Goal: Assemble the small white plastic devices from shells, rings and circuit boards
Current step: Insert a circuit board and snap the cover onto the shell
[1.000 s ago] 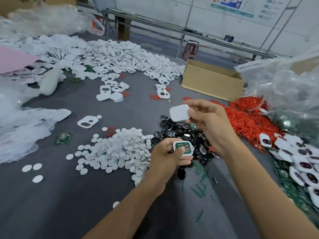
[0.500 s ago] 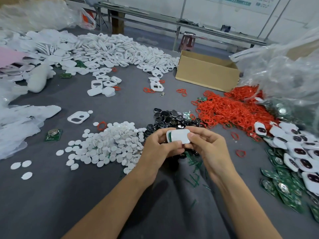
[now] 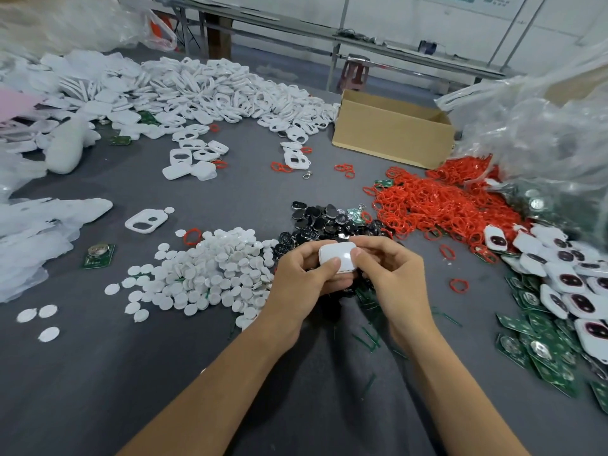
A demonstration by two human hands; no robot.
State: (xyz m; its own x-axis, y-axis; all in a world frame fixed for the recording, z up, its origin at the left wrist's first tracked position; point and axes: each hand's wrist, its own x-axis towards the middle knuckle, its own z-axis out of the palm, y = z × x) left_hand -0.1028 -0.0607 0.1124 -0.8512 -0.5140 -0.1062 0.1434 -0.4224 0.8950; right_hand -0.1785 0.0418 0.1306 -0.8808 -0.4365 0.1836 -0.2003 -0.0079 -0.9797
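Both hands met low over the grey table (image 3: 158,390), gripping one small white case (image 3: 340,256) between them. The left hand (image 3: 302,278) curled its fingers under the case and pressed its thumb down on the top face. The right hand (image 3: 393,274) pinched the case's right end, with its thumb on top and its fingers wrapped beneath. The case lay nearly flat with its smooth closed side up, and whatever was inside could not be seen. Just left of the left hand spread a heap of white discs (image 3: 210,271). Directly beyond the knuckles sat a pile of black pieces (image 3: 325,222). Beyond and to the right of the right hand lay a broad heap of red rings (image 3: 434,205), with one loose ring (image 3: 459,285) nearer that hand. Further right, green circuit boards (image 3: 539,343) were spread out, and a row of finished cases (image 3: 572,284) with dark windows lay partly over them. Well beyond both hands stood an open cardboard box (image 3: 391,136), and left of it ran a wide drift of white shells (image 3: 214,90). Well off to the left of the left hand lay a single board (image 3: 98,256) and, beyond it, a white frame (image 3: 146,220) with two holes. A crumpled clear plastic bag (image 3: 543,133) rose beyond the rings on the right.
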